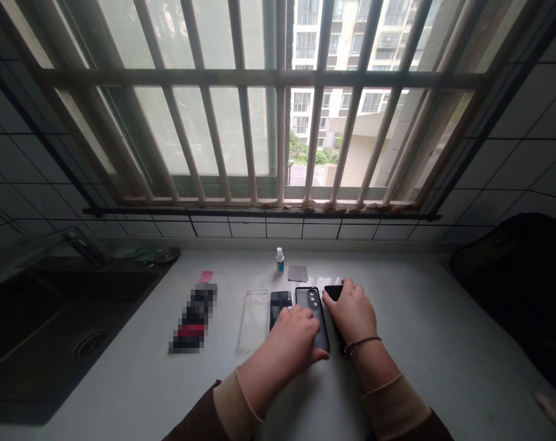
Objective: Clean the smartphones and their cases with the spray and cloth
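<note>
My left hand is over the lower part of a black phone case with a camera cutout. Its thumb is held apart near the case's lower right corner, and its fingers bend loosely; whether they touch the case is unclear. My right hand grips a black smartphone by its edges, thumb on the left side, covering much of it. Left of the black case lies another dark phone, partly behind my left hand. A clear phone case lies beside that phone.
Behind the phones are a small white-capped spray bottle and a grey cloth. A pink piece and a blurred-out dark item lie left. A sink borders the left, a black bag the right. A barred window rises behind.
</note>
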`<state>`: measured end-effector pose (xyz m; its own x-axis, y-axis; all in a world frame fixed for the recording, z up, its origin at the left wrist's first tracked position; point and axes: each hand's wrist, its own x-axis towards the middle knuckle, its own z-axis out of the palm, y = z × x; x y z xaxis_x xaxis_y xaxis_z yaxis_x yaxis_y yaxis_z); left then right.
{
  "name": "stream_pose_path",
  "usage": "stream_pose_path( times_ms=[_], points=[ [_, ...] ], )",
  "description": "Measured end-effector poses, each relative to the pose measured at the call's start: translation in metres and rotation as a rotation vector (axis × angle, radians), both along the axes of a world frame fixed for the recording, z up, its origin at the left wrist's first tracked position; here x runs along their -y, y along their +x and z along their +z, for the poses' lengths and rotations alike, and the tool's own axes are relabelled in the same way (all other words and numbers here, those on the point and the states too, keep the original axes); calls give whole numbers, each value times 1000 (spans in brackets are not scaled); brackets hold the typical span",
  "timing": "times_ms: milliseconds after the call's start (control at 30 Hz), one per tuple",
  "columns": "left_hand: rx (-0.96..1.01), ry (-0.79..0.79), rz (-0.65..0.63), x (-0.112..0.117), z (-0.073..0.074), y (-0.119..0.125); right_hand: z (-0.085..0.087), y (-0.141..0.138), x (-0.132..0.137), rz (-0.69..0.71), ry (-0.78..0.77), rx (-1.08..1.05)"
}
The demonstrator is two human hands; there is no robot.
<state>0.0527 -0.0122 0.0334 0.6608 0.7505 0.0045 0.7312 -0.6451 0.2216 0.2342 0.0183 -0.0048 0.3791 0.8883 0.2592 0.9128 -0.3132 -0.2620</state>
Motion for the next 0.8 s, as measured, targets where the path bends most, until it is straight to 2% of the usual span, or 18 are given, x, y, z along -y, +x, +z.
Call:
stream_pose_path(
  times_ms=[67, 167, 400, 600, 800],
  points=[
    [-83, 6, -27, 13, -7, 0, -2, 0, -2, 4, -14, 24],
    [-122, 31, -25, 21, -15, 1, -7, 1, -6, -1, -30, 45],
    [-47, 31, 19, 17, -24, -4, -17, 3, -13, -6, -46, 48],
    [33, 73, -23, 18, -39, -2, -20, 2, -15, -33, -43, 47],
    [7, 37, -10, 17, -37, 1, -21, 2, -16, -24, -35, 56]
  ],
)
